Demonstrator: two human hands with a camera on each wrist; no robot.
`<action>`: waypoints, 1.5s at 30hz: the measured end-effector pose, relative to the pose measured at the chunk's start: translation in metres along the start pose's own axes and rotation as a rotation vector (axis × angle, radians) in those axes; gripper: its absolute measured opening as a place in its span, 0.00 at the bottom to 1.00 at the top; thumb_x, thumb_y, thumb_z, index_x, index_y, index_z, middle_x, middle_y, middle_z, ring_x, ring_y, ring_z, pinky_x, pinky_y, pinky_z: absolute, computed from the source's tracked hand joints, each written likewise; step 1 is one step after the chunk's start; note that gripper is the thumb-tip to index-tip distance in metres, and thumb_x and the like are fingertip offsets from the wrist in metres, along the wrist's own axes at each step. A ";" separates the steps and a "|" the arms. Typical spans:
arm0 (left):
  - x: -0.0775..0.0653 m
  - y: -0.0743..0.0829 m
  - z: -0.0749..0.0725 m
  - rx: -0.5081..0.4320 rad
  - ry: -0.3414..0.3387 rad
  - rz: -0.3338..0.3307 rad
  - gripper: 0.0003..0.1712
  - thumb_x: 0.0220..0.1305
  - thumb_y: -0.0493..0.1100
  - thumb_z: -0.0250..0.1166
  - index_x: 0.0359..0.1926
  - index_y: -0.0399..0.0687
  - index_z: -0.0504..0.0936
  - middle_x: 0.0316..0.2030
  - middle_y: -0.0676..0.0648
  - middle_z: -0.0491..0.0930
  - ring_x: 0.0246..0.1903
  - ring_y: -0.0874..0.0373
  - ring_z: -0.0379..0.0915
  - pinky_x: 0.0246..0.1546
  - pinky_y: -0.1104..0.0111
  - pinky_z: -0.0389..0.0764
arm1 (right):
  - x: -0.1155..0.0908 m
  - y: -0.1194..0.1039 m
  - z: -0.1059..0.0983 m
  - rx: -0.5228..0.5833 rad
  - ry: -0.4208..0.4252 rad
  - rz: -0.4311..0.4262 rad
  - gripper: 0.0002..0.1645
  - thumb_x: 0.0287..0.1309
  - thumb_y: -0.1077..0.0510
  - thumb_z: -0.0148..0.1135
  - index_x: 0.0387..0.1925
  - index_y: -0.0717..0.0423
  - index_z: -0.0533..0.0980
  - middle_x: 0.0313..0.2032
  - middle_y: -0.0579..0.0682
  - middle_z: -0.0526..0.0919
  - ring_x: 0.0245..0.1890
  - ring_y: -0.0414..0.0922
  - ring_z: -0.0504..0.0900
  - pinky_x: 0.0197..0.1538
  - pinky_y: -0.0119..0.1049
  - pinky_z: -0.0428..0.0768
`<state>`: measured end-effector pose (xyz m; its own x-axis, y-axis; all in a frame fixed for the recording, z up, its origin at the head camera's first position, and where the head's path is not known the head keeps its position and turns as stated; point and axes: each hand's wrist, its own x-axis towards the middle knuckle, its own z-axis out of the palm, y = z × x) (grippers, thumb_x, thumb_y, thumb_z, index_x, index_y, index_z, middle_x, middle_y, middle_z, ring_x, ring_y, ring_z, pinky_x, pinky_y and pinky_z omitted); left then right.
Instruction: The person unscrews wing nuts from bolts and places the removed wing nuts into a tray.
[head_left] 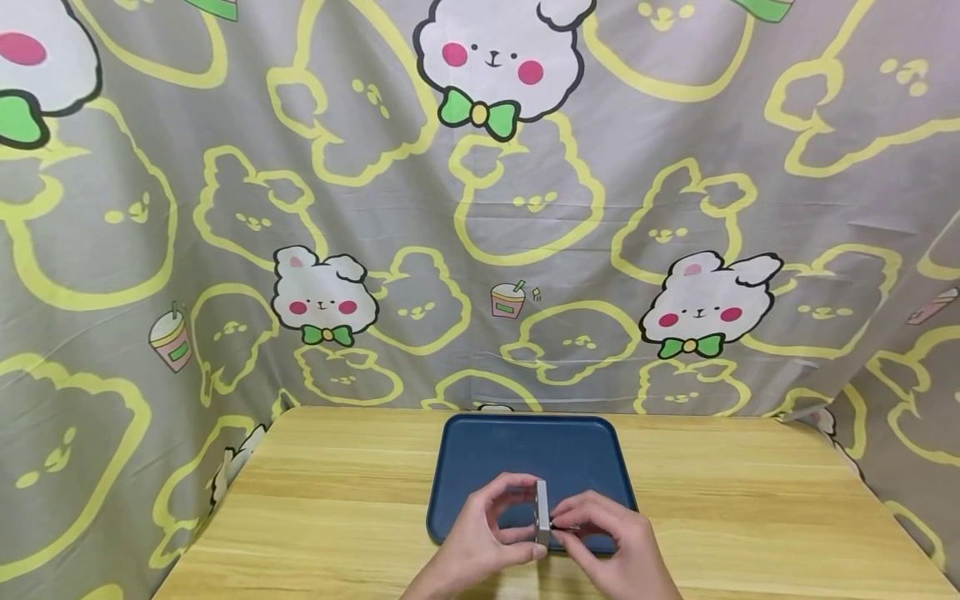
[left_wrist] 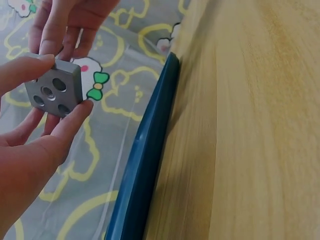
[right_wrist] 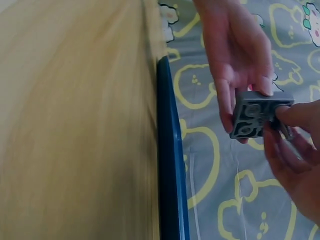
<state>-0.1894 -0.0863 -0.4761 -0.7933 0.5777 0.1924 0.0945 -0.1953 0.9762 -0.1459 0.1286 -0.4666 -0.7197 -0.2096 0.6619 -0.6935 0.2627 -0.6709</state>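
My left hand (head_left: 487, 525) grips a square grey metal block (head_left: 543, 512) by its edges, between thumb and fingers, upright over the front part of the tray. In the left wrist view one flat face of the block (left_wrist: 55, 87) shows several round holes. The opposite face, recessed and ribbed, appears in the right wrist view. There my right hand (right_wrist: 300, 155) pinches a small threaded metal screw (right_wrist: 287, 131) close against that face. From the head, the screw's shank sticks out between the right fingertips (head_left: 558, 518); its other end is hidden by the fingers.
A dark blue rectangular tray (head_left: 525, 450) with a raised rim lies on the wooden table (head_left: 337, 483), beneath and beyond the hands. A grey curtain (head_left: 420, 208) printed with cartoon rabbits hangs behind the table and along both sides.
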 end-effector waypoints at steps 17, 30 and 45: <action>0.000 0.009 0.001 -0.058 0.014 -0.039 0.35 0.57 0.28 0.72 0.66 0.36 0.73 0.62 0.38 0.73 0.65 0.42 0.70 0.54 0.60 0.83 | 0.004 0.004 0.010 -0.313 0.132 -0.582 0.13 0.75 0.59 0.58 0.36 0.60 0.85 0.41 0.58 0.85 0.37 0.51 0.87 0.48 0.27 0.84; 0.000 0.008 -0.002 -0.001 0.038 0.016 0.37 0.54 0.25 0.72 0.65 0.37 0.72 0.64 0.37 0.71 0.67 0.47 0.67 0.58 0.60 0.80 | 0.006 -0.018 -0.007 0.236 -0.001 0.492 0.18 0.64 0.61 0.70 0.55 0.54 0.80 0.53 0.55 0.84 0.53 0.47 0.85 0.52 0.38 0.86; 0.001 0.009 0.005 0.114 -0.012 0.109 0.38 0.52 0.21 0.72 0.65 0.38 0.73 0.63 0.39 0.68 0.66 0.50 0.67 0.59 0.61 0.79 | 0.008 0.003 -0.016 0.611 -0.196 0.917 0.23 0.71 0.54 0.64 0.55 0.70 0.78 0.43 0.59 0.88 0.42 0.49 0.88 0.48 0.44 0.88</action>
<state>-0.1860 -0.0833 -0.4669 -0.7674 0.5677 0.2981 0.2478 -0.1663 0.9544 -0.1536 0.1432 -0.4579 -0.9225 -0.3329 -0.1954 0.2412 -0.1019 -0.9651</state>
